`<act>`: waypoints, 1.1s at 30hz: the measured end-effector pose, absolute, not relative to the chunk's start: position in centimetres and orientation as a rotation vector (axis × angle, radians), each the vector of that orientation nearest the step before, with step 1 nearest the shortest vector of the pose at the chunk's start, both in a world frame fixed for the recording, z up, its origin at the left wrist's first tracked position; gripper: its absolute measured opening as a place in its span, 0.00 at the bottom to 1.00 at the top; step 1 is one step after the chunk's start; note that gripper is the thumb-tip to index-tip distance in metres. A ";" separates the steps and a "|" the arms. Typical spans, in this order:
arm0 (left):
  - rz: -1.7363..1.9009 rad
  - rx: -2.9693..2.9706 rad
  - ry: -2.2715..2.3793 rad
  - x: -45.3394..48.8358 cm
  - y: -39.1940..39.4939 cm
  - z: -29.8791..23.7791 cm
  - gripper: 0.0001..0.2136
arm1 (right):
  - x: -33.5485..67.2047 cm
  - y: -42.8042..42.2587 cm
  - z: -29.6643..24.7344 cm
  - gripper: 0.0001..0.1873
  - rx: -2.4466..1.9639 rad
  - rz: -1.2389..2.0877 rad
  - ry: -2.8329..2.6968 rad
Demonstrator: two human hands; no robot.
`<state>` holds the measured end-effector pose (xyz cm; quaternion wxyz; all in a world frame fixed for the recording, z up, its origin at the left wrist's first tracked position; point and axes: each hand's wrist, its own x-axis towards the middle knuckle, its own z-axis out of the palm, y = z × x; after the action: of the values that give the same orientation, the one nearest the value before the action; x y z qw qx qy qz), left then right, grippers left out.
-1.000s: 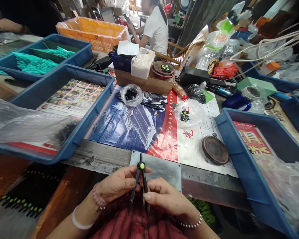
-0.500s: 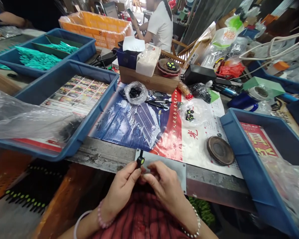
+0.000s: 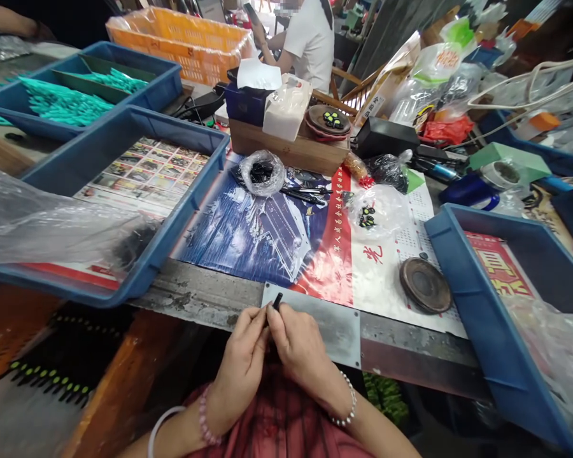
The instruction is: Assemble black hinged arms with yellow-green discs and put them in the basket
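Note:
My left hand (image 3: 241, 362) and my right hand (image 3: 298, 346) are pressed together at the table's near edge, fingers closed round a black drawing compass (image 3: 277, 301). Only its black top end sticks out above my fingertips; the legs and the green hinge knob are hidden inside my hands. Both hands rest just over a grey metal plate (image 3: 329, 321) fixed to the table edge. A row of finished black compasses with green knobs (image 3: 48, 380) lies low at my left.
Blue trays stand at left (image 3: 124, 191), far left (image 3: 76, 95) and right (image 3: 487, 305). A round brown dish (image 3: 424, 285), plastic bags of small parts (image 3: 372, 213), a wooden box (image 3: 286, 156) and an orange crate (image 3: 181, 44) sit on the table. A person in white sits beyond.
The compass was held open with its legs spread below my hands; my hands have since come together round it and moved up to the table edge, hiding all but its tip.

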<state>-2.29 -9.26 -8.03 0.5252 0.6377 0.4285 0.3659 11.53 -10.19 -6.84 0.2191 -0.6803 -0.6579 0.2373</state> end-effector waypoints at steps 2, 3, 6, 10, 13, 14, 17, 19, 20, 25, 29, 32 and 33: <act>0.866 1.504 1.002 -2.5 -9.3 -8.2 0.16 | 12.2 -10.0 -6.3 0.28 -1.768 0.951 -1.717; 0.849 1.466 0.988 -2.6 -9.2 -8.1 0.15 | 12.5 -10.1 -6.0 0.28 -1.701 1.055 -1.696; 0.845 1.189 0.998 -2.9 -9.1 -8.0 0.14 | 12.7 -10.8 -5.5 0.25 -1.602 1.160 -1.779; 0.927 0.734 1.028 -2.5 -9.0 -7.7 0.15 | 11.5 -11.8 -6.2 0.15 -1.546 1.080 -1.876; 0.919 0.715 0.991 -2.7 -8.5 -7.3 0.16 | 10.9 -12.0 -6.5 0.13 -1.442 1.097 -1.775; 0.881 0.769 0.976 -3.0 -8.2 -7.2 0.16 | 10.9 -12.0 -6.5 0.13 -1.419 1.117 -1.733; 0.706 0.968 0.934 -4.1 -7.4 -6.7 0.16 | 11.0 -11.9 -6.4 0.16 -1.370 1.208 -1.649; 0.629 1.018 0.905 -4.7 -7.0 -6.5 0.16 | 11.0 -11.9 -6.4 0.18 -1.337 1.291 -1.598; 0.610 1.013 0.895 -4.9 -6.8 -6.5 0.16 | 11.0 -12.0 -6.4 0.18 -1.323 1.327 -1.572; 0.547 0.980 0.837 -6.3 -6.3 -6.1 0.14 | 12.4 -12.0 -6.2 0.20 -1.291 1.481 -1.529; 0.302 0.941 0.729 -8.4 -5.7 -6.3 0.17 | 15.0 -11.7 -5.2 0.22 -1.152 1.752 -1.615; 0.292 0.776 0.550 -8.9 -5.3 -7.1 0.24 | 15.8 -11.5 -4.6 0.23 -1.038 1.862 -1.594; 0.332 0.709 0.491 -8.7 -5.3 -7.5 0.26 | 15.8 -11.5 -4.5 0.23 -1.042 1.841 -1.583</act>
<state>-8.72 -5.31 -7.46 0.8951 0.3420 0.2369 0.1602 15.77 -11.50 -4.51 0.2472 -0.3820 -0.5807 0.6751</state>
